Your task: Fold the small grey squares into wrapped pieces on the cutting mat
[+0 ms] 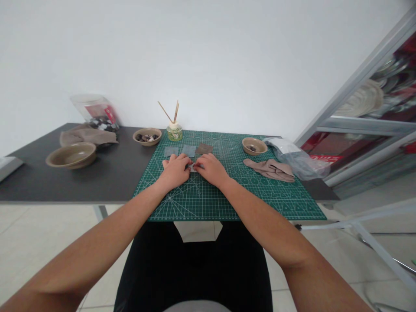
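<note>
Showing dark grey on the smooth rectangular table [110,182]; displaying green on the rectangular cutting mat [221,208], bearing white grid lines, circles and triangles. Wearing tan on the wide round bowl [69,163] toward the table's left edge, and dusty pinkish brown on the crumpled cloth [273,169] near its right edge. Showing pale blue-grey on the thin square sheet [189,150] and brown on the square patch [204,148] toward the mat's back edge, and whitish on the small flat piece [194,169] toward its left edge.

Squares [189,150] beyond hands [177,170], cloth [271,169] right, mat [198,201] beneath
</note>
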`<state>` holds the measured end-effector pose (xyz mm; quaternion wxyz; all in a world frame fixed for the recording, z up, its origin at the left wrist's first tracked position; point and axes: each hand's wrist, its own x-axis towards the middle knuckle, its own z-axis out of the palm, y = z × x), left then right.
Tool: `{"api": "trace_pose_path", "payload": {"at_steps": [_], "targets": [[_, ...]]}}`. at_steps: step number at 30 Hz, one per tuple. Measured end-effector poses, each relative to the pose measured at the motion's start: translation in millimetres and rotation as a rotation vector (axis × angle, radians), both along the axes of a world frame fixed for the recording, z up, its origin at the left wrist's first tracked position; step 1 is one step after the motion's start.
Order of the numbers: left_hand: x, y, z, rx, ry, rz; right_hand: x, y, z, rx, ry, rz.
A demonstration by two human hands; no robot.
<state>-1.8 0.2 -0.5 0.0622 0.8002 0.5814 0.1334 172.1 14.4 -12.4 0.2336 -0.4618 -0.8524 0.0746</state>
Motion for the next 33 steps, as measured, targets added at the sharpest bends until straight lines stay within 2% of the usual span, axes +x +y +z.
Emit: {"api": "trace_pose_path", "payload": {"at_steps": [3, 5, 13, 21, 24, 29, 33], "targets": [[-0.3, -0.1, -0.2, 0.005, 0.0, 0.006, -0.2, -1.9, 0.7, 0.004, 0.007, -0.102], [-0.4, -0.2, 0.0, -0.002, -0.001, 0.009, 0.4, -3.9, 1.6, 0.006, 0.006, -0.119], [0.7, -0.6, 1.1, -0.016, -0.005, 0.007, 2.2, -1.4, -0.7, 0.008, -0.004, 0.1], [0.8, -0.7, 1.1, -0.011, 0.007, 0.015, 2.6, -2.5, 0.1, 0.022, -0.004, -0.083], [1.1, -1.5, 2.2, -0.019, 0.007, 0.018, 4.5, -5.1, 1.3, 0.035, -0.014, -0.046], [1.4, -1.8, 2.4, -0.021, 0.006, 0.009, 3.9, -3.7, 0.6, 0.037, -0.022, 0.105], [0.4, -0.2, -0.6, -0.004, -0.002, 0.004, 1.3, -1.8, 0.2, 0.017, -0.023, 0.029]]}}
